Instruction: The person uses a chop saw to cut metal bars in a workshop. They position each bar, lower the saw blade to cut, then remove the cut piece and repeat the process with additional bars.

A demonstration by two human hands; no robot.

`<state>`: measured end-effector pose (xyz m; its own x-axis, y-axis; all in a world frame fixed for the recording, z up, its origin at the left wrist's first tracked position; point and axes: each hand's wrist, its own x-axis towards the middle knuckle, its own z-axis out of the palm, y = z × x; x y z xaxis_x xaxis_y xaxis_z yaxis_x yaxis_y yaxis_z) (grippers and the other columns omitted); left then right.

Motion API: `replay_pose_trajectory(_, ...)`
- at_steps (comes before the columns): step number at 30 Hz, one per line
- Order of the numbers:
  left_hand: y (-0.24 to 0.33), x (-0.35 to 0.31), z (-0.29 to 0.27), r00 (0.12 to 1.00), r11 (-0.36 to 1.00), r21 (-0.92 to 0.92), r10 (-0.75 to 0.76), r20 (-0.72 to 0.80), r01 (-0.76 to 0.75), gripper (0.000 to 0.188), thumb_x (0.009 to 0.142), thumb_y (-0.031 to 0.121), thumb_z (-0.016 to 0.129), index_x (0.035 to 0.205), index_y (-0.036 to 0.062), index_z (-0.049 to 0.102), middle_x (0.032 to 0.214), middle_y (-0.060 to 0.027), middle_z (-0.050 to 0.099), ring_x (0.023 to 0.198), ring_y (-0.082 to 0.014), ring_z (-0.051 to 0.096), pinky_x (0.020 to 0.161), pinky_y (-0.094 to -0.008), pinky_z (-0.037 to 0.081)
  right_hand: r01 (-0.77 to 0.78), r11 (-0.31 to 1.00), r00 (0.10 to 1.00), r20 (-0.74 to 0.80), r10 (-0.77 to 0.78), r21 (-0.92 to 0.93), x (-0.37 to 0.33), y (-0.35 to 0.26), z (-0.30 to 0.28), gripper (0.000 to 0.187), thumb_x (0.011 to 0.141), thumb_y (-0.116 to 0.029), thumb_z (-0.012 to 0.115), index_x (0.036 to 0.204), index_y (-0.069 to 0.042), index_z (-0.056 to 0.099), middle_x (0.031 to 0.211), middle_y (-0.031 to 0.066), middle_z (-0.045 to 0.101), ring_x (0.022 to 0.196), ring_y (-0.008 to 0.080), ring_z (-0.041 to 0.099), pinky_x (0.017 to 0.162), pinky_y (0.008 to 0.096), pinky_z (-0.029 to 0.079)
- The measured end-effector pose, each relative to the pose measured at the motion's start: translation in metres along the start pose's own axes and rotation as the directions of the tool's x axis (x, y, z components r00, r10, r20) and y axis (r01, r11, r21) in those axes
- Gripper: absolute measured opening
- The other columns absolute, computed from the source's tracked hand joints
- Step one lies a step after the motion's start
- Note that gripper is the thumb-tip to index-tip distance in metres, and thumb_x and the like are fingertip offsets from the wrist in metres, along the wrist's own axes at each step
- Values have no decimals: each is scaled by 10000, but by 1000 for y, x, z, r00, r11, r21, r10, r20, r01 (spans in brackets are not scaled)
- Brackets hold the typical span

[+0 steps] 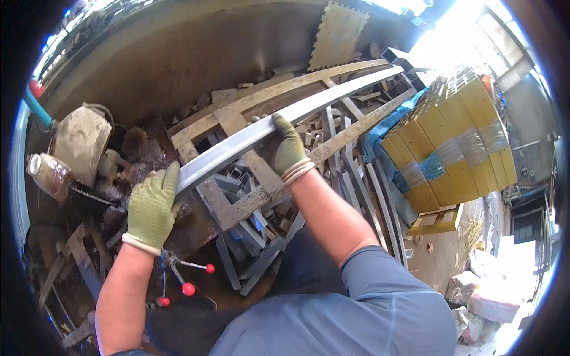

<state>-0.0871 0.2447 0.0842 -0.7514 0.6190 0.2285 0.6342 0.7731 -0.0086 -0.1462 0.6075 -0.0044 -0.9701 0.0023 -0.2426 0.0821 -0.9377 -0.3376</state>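
A long pale metal bar [231, 148] lies slantwise across a metal frame [237, 207], from the left near side to the far right. At its near left end my left hand [151, 207], in a green knitted glove, grips the bar with fingers pressed together. Farther along, my gloved right hand [289, 145] wraps round the bar from the right side, thumb and fingers partly hidden. Left of the bar's near end stands a dirty machine [82, 142] with a clear bottle [52, 177] on it. Below my left hand is a lever handle with red knobs [188, 289].
Grey metal offcuts [252, 237] lie under and beside the frame. To the right rises a stack of yellow bars [451, 142] wrapped in plastic. More long dark bars [386, 204] lean nearby. White sacks [493, 296] sit at lower right, and a yellow mat [338, 35] stands at the back.
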Motion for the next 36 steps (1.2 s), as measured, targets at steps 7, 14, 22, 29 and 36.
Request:
replay_pose_trajectory(7, -6, -4, 32, 994, 975, -195, -106, 27, 109, 760, 824, 212, 923, 1504, 28, 637, 1334, -240, 738, 1253, -450, 688, 1130, -528, 524, -95, 523, 990, -134, -37, -847, -48, -25, -11, 558, 1064, -416, 801, 1404, 12, 686, 1219, 203, 809, 1060, 362, 793, 988, 498, 609)
replay_pose_trajectory(14, 2, -16, 35, 996, 977, -211, -27, -90, 7, 709, 835, 222, 877, 1457, -30, 646, 1319, -220, 731, 1176, -425, 687, 1048, -531, 528, 466, -819, 681, 726, 92, -333, -35, -76, 24, 664, 917, -502, 857, 1420, -84, 742, 1529, 184, 683, 1534, 412, 524, 1324, 566, 329)
replay_pose_trajectory(22, -28, -37, 14, 975, 983, -186, -28, -221, -14, 721, 764, 99, 890, 1447, 23, 673, 1306, -189, 732, 1200, -417, 686, 1041, -525, 530, 539, -771, 671, 726, 150, -339, -17, -48, 54, 740, 806, -631, 915, 1249, -47, 807, 1228, 181, 772, 1275, 440, 656, 1194, 554, 466)
replay_pose_trajectory(29, -37, -88, 22, 989, 941, -315, -144, -42, 124, 764, 745, 124, 916, 1458, 12, 663, 1307, -227, 741, 1172, -460, 691, 1029, -542, 538, 710, -631, 568, 784, 252, -312, -28, -18, 35, 688, 837, -553, 903, 1316, -77, 771, 1290, 179, 759, 1272, 422, 685, 1173, 566, 490)
replay_pose_trajectory(36, -26, -66, 18, 988, 938, -318, -155, -22, 140, 697, 804, 143, 886, 1450, 16, 657, 1311, -214, 744, 1177, -438, 705, 1000, -525, 557, 692, -662, 613, 718, 330, -287, -17, -28, 34, 685, 770, -306, 976, 1371, -79, 739, 1291, 181, 756, 1200, 423, 683, 1063, 539, 520)
